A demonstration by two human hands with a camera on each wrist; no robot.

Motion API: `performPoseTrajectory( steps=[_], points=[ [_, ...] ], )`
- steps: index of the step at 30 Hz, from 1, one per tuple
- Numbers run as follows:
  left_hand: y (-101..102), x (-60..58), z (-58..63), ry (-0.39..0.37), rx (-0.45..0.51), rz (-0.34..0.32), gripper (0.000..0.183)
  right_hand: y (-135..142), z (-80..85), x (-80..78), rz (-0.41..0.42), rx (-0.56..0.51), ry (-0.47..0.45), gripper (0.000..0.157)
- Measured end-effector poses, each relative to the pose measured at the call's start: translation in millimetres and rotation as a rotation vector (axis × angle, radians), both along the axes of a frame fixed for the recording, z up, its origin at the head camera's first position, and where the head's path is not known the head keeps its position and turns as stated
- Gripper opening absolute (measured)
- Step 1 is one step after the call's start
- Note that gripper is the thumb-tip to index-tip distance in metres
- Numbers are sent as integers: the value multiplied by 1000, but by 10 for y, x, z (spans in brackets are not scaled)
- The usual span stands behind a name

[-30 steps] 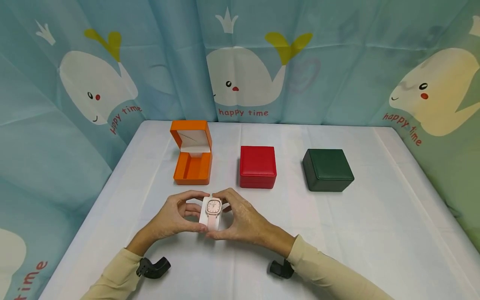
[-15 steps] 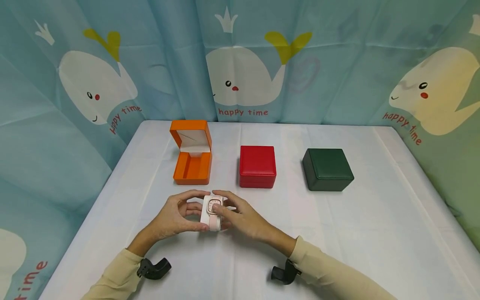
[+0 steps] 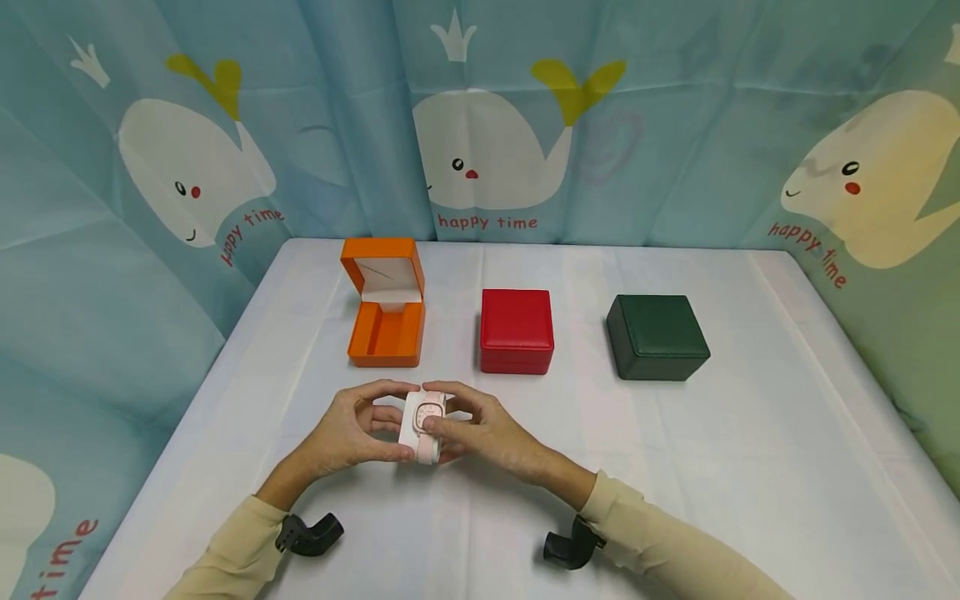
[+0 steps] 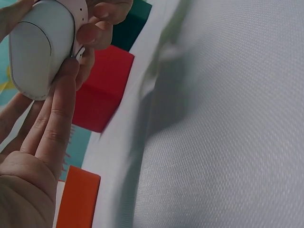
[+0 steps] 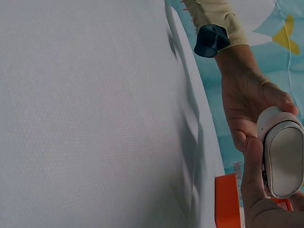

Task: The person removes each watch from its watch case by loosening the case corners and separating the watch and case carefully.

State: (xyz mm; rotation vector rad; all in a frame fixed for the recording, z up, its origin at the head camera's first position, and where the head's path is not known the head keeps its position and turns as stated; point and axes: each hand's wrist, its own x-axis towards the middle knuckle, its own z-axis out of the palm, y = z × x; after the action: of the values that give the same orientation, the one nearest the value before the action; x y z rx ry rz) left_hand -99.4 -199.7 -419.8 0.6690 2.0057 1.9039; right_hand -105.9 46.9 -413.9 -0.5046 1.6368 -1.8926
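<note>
A pink wristwatch (image 3: 426,410) with a square face is wrapped round a white watch cushion (image 3: 407,423), held above the table in front of the boxes. My left hand (image 3: 348,432) holds the cushion's left end between thumb and fingers. My right hand (image 3: 491,437) grips the right side, its thumb lying on the watch face. In the left wrist view the cushion's rounded end (image 4: 31,54) and the pink strap (image 4: 80,12) with its holes show. The right wrist view shows the cushion's other end (image 5: 286,159) between both hands.
An orange watch box (image 3: 385,333) stands with its lid up, behind the hands. To its right are a closed red box (image 3: 516,332) and a closed green box (image 3: 658,337). A white cloth covers the table (image 3: 765,467); a whale-print curtain (image 3: 675,167) hangs behind.
My right thumb has moved from the cushion's near edge up onto the watch face. The watch and cushion have turned slightly. My left hand keeps its hold; the boxes stay put.
</note>
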Motion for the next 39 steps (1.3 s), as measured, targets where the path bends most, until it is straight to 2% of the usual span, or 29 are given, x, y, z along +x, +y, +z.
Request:
performPoseTrajectory(
  steps=[7, 21, 25, 28, 32, 36, 39],
  points=[
    [-8, 4, -8, -10, 10, -3, 71, -4, -4, 10, 1, -3, -3, 52],
    [-14, 11, -38, -2, 24, -6, 72, -16, -13, 30, -47, 4, 8, 49],
    [-17, 17, -39, -10, 20, -1, 72, -18, -17, 36, -38, -2, 6, 54],
    [-15, 19, -33, -3, 13, 0, 73, -20, -18, 53, -17, 17, 56, 65],
    [-10, 17, -26, 10, 0, -1, 73, -32, -17, 90, -8, 82, 180, 80],
    [-3, 15, -26, 1, -4, -3, 73, -40, -22, 111, -23, 128, 252, 83],
    [-2, 13, -34, 0, -3, -7, 73, -35, -28, 112, -25, 147, 263, 81]
  ],
)
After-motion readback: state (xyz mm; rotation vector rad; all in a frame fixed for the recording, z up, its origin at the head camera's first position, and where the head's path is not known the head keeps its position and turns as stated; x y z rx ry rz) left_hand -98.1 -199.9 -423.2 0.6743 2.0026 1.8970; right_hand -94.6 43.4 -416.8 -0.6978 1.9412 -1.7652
